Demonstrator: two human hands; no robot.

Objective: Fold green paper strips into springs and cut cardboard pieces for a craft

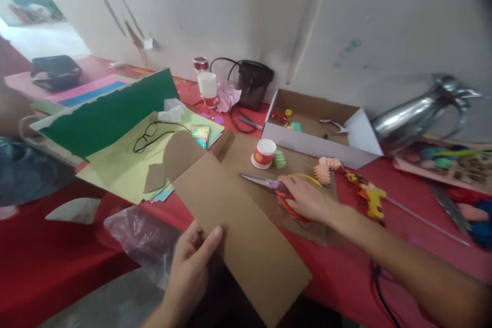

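Observation:
My left hand (196, 261) pinches the near edge of a long brown cardboard piece (242, 236), thumb on top. The piece is tilted above the table edge, and a rounded end (182, 151) shows at its far side. My right hand (309, 197) is closed over the red handles of a pair of scissors (263, 180). The scissors lie over a flat cardboard sheet (246, 156), blades pointing left; my fingers partly hide the handles. Just beyond them, a red and white paper cup (265, 152) stands beside a green folded paper strip (280, 159).
A white box (319, 142) with small scraps stands behind. On the right are a yellow glue gun (372, 201), a peach folded strip (325, 169) and a metal jug (418, 107). Eyeglasses (148, 136) lie on yellow paper (115, 171) at left. Another person's arm (11, 107) shows far left.

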